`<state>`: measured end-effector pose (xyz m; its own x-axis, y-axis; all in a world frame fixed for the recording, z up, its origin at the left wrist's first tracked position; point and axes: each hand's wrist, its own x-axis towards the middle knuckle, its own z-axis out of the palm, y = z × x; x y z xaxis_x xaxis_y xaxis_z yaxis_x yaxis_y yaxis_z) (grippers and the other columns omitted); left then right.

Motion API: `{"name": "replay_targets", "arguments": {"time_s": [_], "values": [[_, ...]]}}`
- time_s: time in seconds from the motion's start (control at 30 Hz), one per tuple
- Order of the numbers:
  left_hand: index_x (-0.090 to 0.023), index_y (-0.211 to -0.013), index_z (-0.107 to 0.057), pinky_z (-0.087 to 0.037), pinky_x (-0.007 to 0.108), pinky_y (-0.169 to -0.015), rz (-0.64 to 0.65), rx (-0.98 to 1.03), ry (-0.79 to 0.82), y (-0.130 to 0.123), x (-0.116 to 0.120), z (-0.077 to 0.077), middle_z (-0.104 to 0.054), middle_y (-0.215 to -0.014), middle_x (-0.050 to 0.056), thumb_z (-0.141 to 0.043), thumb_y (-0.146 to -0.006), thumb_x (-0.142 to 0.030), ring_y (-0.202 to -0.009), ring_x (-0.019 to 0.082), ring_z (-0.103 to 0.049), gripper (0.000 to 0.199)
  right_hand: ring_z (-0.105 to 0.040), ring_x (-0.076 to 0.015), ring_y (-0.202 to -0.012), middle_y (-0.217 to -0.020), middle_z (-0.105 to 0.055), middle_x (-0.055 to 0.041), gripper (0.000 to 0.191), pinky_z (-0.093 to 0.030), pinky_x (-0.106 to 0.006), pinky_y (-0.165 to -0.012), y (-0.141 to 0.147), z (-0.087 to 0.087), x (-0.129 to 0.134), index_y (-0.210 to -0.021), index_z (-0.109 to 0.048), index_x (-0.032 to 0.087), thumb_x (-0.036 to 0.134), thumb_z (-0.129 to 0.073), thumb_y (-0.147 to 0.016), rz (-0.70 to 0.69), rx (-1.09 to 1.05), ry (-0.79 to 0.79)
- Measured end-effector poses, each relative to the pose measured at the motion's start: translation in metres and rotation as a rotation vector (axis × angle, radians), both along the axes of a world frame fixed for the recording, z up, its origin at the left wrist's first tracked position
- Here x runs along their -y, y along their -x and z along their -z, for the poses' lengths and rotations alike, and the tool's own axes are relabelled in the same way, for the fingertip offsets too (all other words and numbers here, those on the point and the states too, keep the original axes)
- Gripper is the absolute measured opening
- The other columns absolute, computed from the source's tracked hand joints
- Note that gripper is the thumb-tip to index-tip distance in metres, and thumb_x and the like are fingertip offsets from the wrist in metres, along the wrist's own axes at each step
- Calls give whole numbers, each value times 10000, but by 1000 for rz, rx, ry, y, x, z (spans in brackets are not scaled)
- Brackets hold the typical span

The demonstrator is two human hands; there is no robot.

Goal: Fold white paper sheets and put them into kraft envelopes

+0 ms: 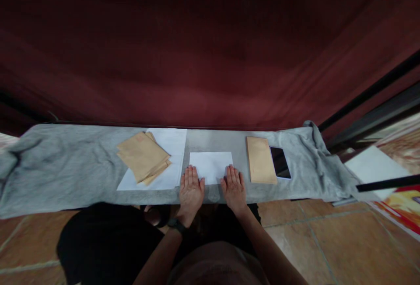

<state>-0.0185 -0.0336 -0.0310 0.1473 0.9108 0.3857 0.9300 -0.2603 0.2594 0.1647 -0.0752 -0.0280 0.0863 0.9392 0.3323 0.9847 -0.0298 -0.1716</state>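
Paper [211,165] btwn L grip [191,188] & R grip [234,187], both flat, unclenched, at near corners

Dark red backdrop [210,57], brown tiled floor [337,237]

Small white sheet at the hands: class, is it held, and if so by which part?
Nothing is held: the left hand and right hand lie flat, palms down, at the near corners of the small white sheet.
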Motion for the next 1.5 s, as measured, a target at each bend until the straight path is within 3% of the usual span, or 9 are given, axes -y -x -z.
{"name": "replay_targets", "arguments": {"time_s": [0.47, 0.67, 0.87, 1.07, 1.27, 1.5], "values": [[-14, -1531, -353, -334, 549, -1189, -26, 54, 10, 3, 1, -3, -403, -1548, 264, -349, -1031, -362, -1463, 347, -378, 609, -387, -301, -1458, -1576, -403, -191, 593, -261, -504, -1202, -9, -1, 6, -1566, -325, 79, 404, -277, -1072, 52, -4, 44], [-25, -1555, -307, -300, 569, -1206, 7, 59, 44, 3, -2, -13, -371, -1572, 244, -321, -1029, -354, -1492, 345, -323, 620, -348, -309, -1480, -1579, -393, -209, 590, -284, -539, -1189, -8, -4, 0, -1582, -279, 86, 385, -284, -1072, 71, -62, 46], [-31, -1553, -311, -269, 503, -1234, 141, -29, 116, -14, -16, -23, -339, -1607, 199, -306, -1020, -300, -1525, 293, -256, 597, -304, -283, -1503, -1611, -355, -162, 543, -285, -510, -1204, 12, -15, -24, -1560, -343, 104, 332, -298, -1069, -78, -125, 72], [-59, -1547, -338, -249, 473, -1240, 298, -150, 193, -28, -29, -16, -321, -1629, 159, -304, -952, -129, -1540, 260, -207, 599, -336, -227, -1492, -1584, -422, -114, 521, -259, -448, -1227, 34, -16, -46, -1534, -404, 134, 348, -265, -1081, -200, -153, 126], [-87, -1546, -358, -227, 471, -1245, 296, -182, 221, -28, -37, -12, -333, -1626, 145, -291, -957, -133, -1539, 252, -214, 594, -346, -230, -1486, -1578, -429, -111, 487, -255, -477, -1224, 32, -12, -52, -1531, -412, 170, 310, -346, -1068, -207, -116, 124], [-79, -1548, -349, -217, 473, -1247, 204, -127, 197, -25, -42, -11, -337, -1620, 146, -278, -992, -207, -1535, 240, -234, 575, -342, -255, -1489, -1595, -397, -102, 497, -248, -495, -1220, 26, -10, -54, -1532, -415, 178, 344, -312, -1075, -162, -94, 140]]}}
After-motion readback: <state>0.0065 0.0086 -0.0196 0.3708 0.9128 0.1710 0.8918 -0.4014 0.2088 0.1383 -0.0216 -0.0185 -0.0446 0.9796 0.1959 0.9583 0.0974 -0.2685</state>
